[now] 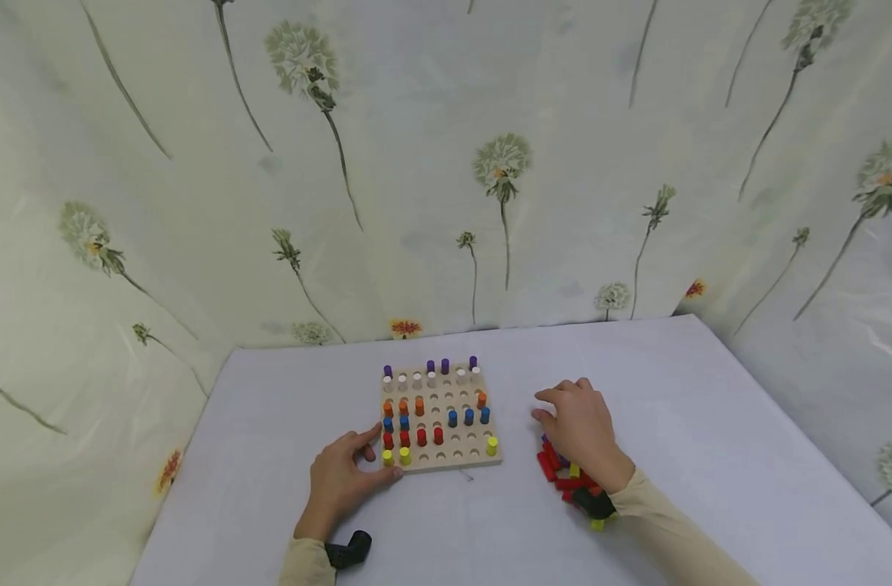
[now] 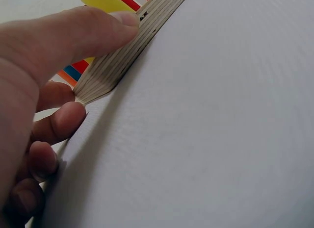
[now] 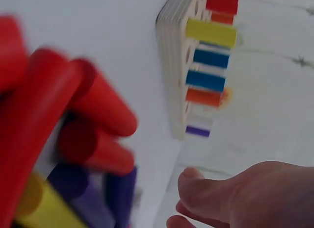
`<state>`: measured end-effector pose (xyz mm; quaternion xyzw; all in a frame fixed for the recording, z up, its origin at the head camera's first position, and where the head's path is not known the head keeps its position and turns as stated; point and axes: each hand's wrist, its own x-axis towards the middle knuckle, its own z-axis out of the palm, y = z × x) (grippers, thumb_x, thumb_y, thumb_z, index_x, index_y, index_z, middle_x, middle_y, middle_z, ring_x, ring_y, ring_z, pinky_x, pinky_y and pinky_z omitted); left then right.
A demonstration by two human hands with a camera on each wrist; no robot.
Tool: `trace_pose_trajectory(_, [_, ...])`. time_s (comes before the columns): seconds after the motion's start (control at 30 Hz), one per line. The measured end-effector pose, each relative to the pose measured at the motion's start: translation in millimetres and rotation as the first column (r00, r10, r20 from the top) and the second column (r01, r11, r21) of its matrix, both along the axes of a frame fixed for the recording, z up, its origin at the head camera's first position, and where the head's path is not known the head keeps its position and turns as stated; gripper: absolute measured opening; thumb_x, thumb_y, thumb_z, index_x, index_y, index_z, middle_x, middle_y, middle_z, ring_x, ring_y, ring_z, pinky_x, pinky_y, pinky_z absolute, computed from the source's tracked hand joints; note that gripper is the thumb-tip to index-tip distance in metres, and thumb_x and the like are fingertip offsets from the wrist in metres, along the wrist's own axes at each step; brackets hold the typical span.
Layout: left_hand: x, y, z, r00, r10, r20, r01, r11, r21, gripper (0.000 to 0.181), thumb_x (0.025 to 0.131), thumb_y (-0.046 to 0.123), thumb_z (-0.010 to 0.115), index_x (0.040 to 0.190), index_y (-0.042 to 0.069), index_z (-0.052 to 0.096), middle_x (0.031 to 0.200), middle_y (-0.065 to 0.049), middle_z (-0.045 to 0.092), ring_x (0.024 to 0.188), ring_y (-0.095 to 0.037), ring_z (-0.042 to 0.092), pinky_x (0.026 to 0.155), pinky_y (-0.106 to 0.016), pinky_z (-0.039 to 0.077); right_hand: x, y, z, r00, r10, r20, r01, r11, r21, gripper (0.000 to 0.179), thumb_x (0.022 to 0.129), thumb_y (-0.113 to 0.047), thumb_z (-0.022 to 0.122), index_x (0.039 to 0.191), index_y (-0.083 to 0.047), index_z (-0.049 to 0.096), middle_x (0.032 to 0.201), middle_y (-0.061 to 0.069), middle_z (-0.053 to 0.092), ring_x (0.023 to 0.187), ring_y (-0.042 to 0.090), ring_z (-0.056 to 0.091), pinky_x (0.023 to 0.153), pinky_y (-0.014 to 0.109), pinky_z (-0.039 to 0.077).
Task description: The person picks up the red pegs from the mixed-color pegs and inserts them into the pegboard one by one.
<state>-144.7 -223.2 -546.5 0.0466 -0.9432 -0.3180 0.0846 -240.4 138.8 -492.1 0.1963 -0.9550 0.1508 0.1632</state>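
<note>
A wooden pegboard (image 1: pixel 453 465) lies mid-table, with purple, white, orange, blue, red and yellow pegs upright in some of its holes. My left hand (image 1: pixel 341 480) grips its near left corner. In the left wrist view the thumb presses the board's front edge (image 2: pixel 125 54) and curled fingers lie by its left side. To the right of the board, my right hand (image 1: pixel 581 419) is above the far end of a pile of loose pegs (image 1: pixel 547 466). Its thumb and forefinger point toward the board, apart, and no peg shows between them. Its forearm hides part of the pile.
Red, yellow and purple pegs make up most of the loose pile, seen close up with a red peg (image 3: pixel 105 100) in the right wrist view. A white cloth covers the table (image 1: pixel 270 407). Behind it hangs a dandelion-patterned curtain (image 1: pixel 417 244).
</note>
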Motion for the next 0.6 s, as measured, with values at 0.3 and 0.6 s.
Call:
trace_pose_trajectory(0.3, [0.2, -0.6, -4.9, 1.000, 0.013, 0.003, -0.013, 1.000, 0.005, 0.082, 0.060, 0.069, 0.082, 0.132, 0.033, 0.065, 0.075, 0.015, 0.051, 0.066, -0.009, 0.042, 0.061, -0.029, 0.030, -14.6, 30.5, -9.1, 0.987, -0.095, 0.129, 0.107, 0.990, -0.089, 0.043, 0.082, -0.029, 0.079, 0.118, -0.006, 0.072, 0.110, 0.022, 0.067, 0.096, 0.037, 0.052, 0.075, 0.045, 0.045])
trace_pose_trajectory(0.6, [-1.8, 0.1, -3.6, 1.000, 0.015, 0.012, -0.015, 1.000, -0.002, 0.083, 0.060, 0.069, 0.082, 0.132, 0.032, 0.065, 0.076, 0.016, 0.051, 0.067, -0.009, 0.042, 0.062, -0.029, 0.030, -29.9, 59.6, -13.6, 0.913, -0.111, 0.393, 0.158, 0.984, -0.088, 0.056, 0.090, -0.036, 0.070, 0.130, 0.002, 0.061, 0.118, 0.025, 0.064, 0.105, 0.043, 0.058, 0.087, 0.056, 0.047])
